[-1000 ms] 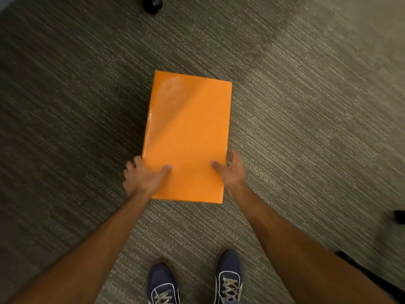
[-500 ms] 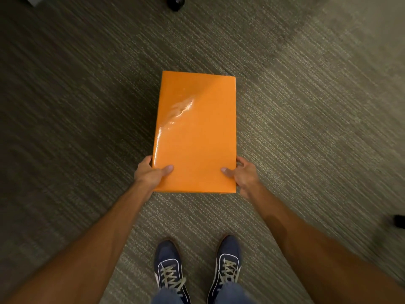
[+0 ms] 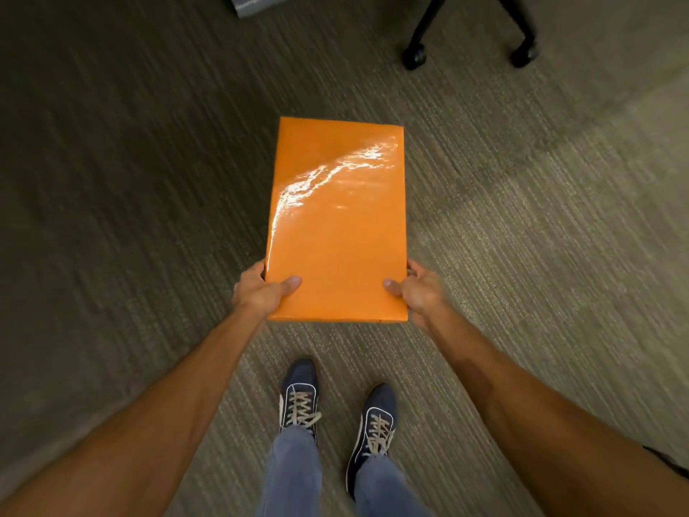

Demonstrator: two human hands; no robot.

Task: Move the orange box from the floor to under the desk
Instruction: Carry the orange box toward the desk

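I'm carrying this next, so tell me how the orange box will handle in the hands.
The orange box looks stiff: held only at its near end by the left hand and right hand, it stays flat. Its glossy wrap may be slippery. Probably light, given thumb-and-finger grips.

One orange box [image 3: 337, 222]; two hands, left hand [image 3: 261, 291] and right hand [image 3: 419, 292]; two navy sneakers [image 3: 300, 395]; two chair casters [image 3: 415, 58], upper right; one grey object [image 3: 259, 3], top edge.
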